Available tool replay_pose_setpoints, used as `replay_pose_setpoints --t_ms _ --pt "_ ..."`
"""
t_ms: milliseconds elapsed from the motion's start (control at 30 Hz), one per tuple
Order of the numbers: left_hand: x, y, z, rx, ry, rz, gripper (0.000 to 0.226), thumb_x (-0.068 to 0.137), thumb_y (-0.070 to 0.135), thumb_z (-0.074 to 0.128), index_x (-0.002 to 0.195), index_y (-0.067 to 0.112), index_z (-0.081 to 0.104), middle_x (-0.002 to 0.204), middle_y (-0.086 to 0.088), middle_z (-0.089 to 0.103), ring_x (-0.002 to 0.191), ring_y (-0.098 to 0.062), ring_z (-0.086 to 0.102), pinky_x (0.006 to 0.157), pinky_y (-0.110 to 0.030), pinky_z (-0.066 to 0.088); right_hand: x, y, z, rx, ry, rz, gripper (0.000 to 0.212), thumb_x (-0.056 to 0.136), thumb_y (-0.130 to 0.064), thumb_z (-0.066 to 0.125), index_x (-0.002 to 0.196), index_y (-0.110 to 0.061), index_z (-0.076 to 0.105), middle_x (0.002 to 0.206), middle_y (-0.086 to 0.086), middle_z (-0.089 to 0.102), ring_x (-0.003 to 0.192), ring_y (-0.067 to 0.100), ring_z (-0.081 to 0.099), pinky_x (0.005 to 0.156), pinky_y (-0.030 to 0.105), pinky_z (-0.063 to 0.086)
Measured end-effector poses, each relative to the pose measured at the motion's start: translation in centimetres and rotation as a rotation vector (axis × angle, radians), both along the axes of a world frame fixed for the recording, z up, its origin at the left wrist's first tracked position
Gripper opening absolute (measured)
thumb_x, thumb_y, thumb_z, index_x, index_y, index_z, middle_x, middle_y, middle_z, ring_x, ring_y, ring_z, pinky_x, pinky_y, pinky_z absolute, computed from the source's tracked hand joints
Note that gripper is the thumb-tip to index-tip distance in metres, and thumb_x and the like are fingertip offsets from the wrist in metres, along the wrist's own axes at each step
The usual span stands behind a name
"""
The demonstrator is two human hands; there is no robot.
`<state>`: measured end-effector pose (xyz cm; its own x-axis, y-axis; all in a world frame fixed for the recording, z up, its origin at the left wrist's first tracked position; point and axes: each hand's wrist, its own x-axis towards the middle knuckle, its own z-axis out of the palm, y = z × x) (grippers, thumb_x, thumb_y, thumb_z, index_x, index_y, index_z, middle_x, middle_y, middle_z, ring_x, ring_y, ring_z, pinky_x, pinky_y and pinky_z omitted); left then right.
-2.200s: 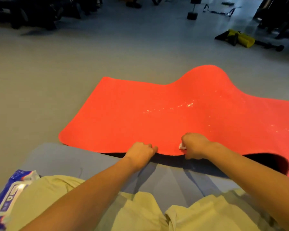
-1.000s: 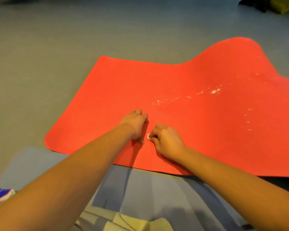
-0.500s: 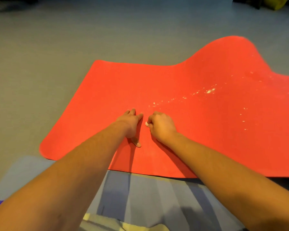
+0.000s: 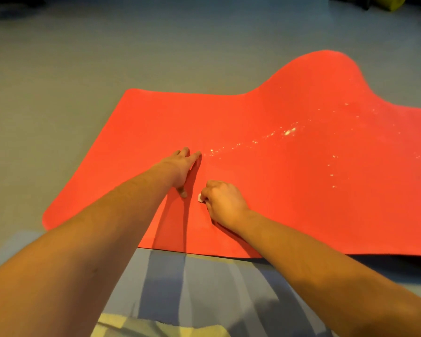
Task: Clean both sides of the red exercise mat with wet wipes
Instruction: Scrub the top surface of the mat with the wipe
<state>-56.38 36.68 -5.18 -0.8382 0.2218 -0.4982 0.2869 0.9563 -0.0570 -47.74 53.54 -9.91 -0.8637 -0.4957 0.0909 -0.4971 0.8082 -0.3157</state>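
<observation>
The red exercise mat (image 4: pixel 265 181) lies spread on the grey floor, with a raised hump at its far right and wet glints across the middle. My left hand (image 4: pixel 182 166) presses flat on the mat, fingers stretched forward. Just to its right, my right hand (image 4: pixel 223 201) is closed on a small balled-up white wet wipe (image 4: pixel 200 198), which touches the mat surface; only a corner of the wipe shows past the fingers.
A blue-grey mat (image 4: pixel 204 288) lies under the red mat's near edge, in front of my knees. Grey floor (image 4: pixel 83 69) surrounds the red mat on the left and far side. Yellow gear (image 4: pixel 389 2) sits at the top right corner.
My left hand has slid farther forward on the mat, while my right hand with the wipe has drawn back toward me. Earlier both hands gripped the mat's near edge.
</observation>
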Motion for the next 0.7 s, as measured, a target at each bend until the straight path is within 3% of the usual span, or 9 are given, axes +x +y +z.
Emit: replay_pose_setpoints --t_ms 133,333,533,700 --pt "-0.9 1.0 -0.4 -0.066 -0.047 0.025 0.16 0.05 0.037 0.105 0.166 0.031 -0.007 0.172 -0.013 0.0 0.159 -0.036 0.011 0.124 -0.048 0.03 0.0 0.0 -0.3 0.019 0.016 0.027 0.024 0.077 -0.005 0.063 0.092 -0.019 0.076 0.09 0.004 0.063 0.086 0.032 0.064 0.062 0.034 0.041" --pt "-0.8 0.1 -0.3 -0.039 -0.052 0.027 0.155 0.055 0.042 0.102 0.167 0.029 -0.003 0.174 -0.009 -0.006 0.161 -0.029 0.008 0.126 -0.042 0.026 -0.3 -0.2 -0.1 0.064 0.013 0.058 0.024 0.078 -0.006 0.061 0.093 -0.018 0.075 0.093 0.004 0.063 0.088 0.032 0.064 0.065 0.037 0.048" --pt "-1.0 0.2 -0.1 -0.079 -0.006 -0.029 0.157 0.05 0.053 0.101 0.166 0.028 0.0 0.17 -0.009 0.01 0.152 -0.037 0.024 0.121 -0.046 0.036 -1.3 0.2 0.3 0.055 -0.026 0.072 0.025 0.081 -0.008 0.061 0.096 -0.021 0.077 0.095 0.003 0.064 0.088 0.033 0.065 0.065 0.037 0.047" --pt "-3.0 1.4 -1.2 -0.147 -0.001 -0.045 0.17 0.019 0.065 0.099 0.158 0.024 0.01 0.152 -0.013 0.022 0.137 -0.044 0.029 0.112 -0.053 0.044 -7.2 -0.6 0.7 -0.018 -0.012 -0.039 0.021 0.085 -0.013 0.06 0.094 -0.024 0.076 0.099 0.005 0.066 0.091 0.033 0.065 0.068 0.038 0.047"
